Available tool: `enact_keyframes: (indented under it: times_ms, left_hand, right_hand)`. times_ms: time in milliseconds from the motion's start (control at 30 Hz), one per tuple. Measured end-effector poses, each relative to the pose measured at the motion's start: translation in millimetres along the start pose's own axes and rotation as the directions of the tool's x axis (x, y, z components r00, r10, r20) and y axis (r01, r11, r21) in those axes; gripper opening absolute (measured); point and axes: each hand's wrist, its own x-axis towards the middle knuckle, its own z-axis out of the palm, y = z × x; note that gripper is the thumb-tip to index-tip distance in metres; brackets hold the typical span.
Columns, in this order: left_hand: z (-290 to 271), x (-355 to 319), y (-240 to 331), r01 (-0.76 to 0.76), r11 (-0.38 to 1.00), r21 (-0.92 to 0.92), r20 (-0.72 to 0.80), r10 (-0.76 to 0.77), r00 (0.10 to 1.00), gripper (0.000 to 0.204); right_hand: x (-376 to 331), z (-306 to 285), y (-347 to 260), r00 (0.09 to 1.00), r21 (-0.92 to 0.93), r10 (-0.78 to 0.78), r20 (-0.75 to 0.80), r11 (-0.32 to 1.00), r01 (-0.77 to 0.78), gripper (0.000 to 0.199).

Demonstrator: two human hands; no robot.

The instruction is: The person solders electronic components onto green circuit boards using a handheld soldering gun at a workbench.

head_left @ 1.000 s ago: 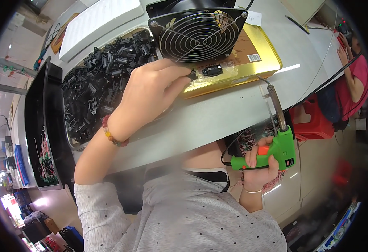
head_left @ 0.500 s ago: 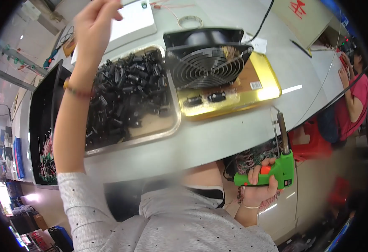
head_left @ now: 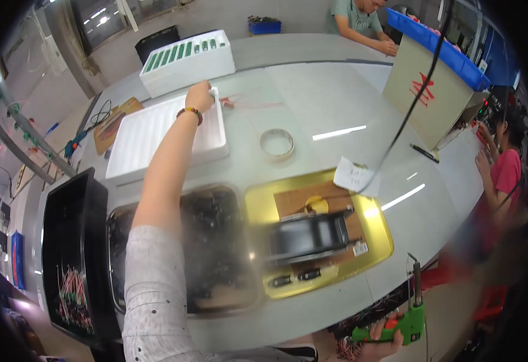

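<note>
My left arm stretches forward over the table. My left hand (head_left: pixel 199 98) is at the far right corner of a white foam tray (head_left: pixel 140 136), fingers pressed together beside a small dark green piece (head_left: pixel 213 95); whether they grip it is hidden. At the lower right, my right hand (head_left: pixel 384 344) is wrapped round the handle of a green soldering gun (head_left: pixel 413 326), its tip upward. Under my left arm lies a blurred metal tray (head_left: pixel 253 289) of black plastic parts (head_left: pixel 212 235). A black fan (head_left: pixel 309 235) stands on a gold tray (head_left: pixel 382 241), near two black parts (head_left: pixel 309 274).
Behind stands a white foam box (head_left: pixel 185 69) holding green circuit boards. A tape roll (head_left: pixel 276 145) and a pen (head_left: pixel 425 153) lie on the table. A black bin (head_left: pixel 65 241) with red wires is at left. Co-workers sit at the far side (head_left: pixel 360 24) and right (head_left: pixel 506 175).
The view has tilted up, bringing in the foam box and a far co-worker. My left hand has come to the tray's corner; my right hand still holds the soldering gun.
</note>
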Motion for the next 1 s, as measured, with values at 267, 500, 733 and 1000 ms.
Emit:
enact_keyframes:
  times_ms: [267, 500, 733, 1000]
  left_hand:
    - [13.0, 22.0, -9.8, -0.007, 0.994, -0.112, 0.132, 0.022, 0.991, 0.014]
    - [22.8, 28.3, -29.5, 0.218, 0.886, -0.41, 0.09, -0.198, 0.976, 0.017]
    - [-29.8, 33.7, -23.5, 0.312, 0.402, -0.861, 0.226, -0.249, 0.942, 0.014]
    - [-50.5, 27.1, -36.1, 0.186, 0.146, -0.972, 0.163, -0.158, 0.974, 0.022]
  right_hand:
    - [18.3, 12.3, 13.4, 0.993, -0.013, -0.111, -0.044, 0.994, 0.11, 0.037]
    - [19.5, 18.9, 21.2, 0.997, -0.002, -0.061, -0.044, 0.998, 0.061, 0.036]
    - [9.9, 27.1, 20.6, 0.992, 0.004, -0.065, -0.112, 0.998, 0.066, 0.035]
    - [3.8, 0.3, 23.3, 0.999, 0.183, 0.016, -0.04, 0.983, -0.009, 0.031]
